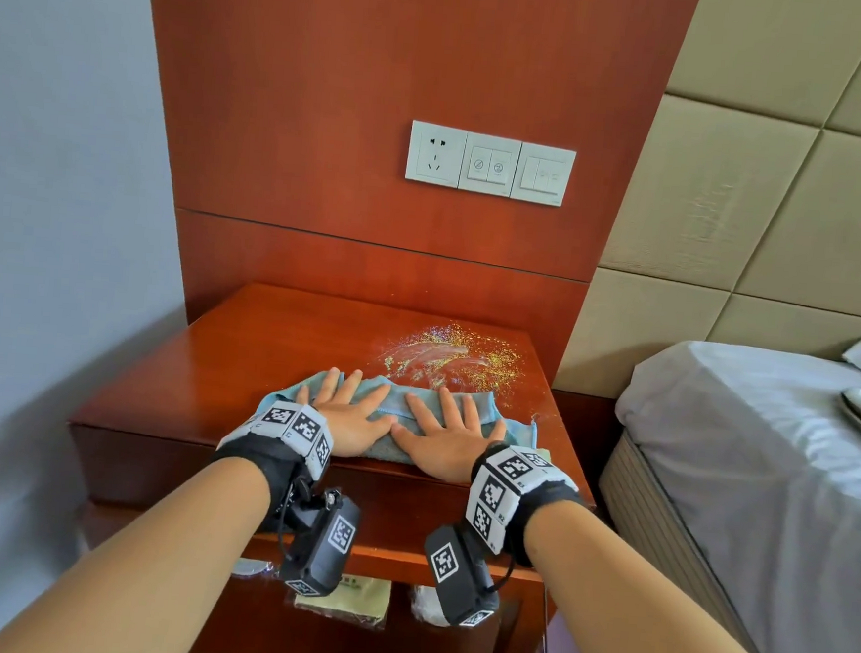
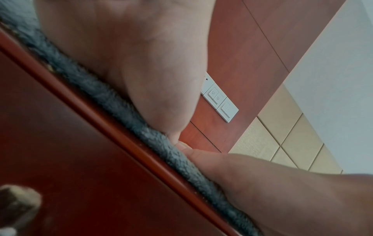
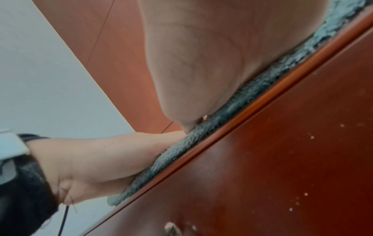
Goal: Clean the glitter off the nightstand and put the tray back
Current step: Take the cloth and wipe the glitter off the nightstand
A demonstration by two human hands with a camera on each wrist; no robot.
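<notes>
Left hand (image 1: 351,418), right hand (image 1: 448,438) flat on cloth (image 1: 397,401), glitter (image 1: 449,356) beyond

1. nightstand (image 1: 241,342): its back edge meets the wood wall panel (image 1: 385,91), which blocks passage behind.
2. the bed (image 1: 766,481) stands near the nightstand's right side, leaving a narrow gap.
3. left of the nightstand, open room along the grey wall (image 1: 44,167).
4. the nightstand's near edge is covered by the cloth (image 1: 396,406) under both hands.

Under my palms the cloth (image 1: 393,416) is nubbly blue terry; the nightstand (image 1: 262,344) is glossy reddish wood, flecked with iridescent glitter (image 1: 454,356).
</notes>
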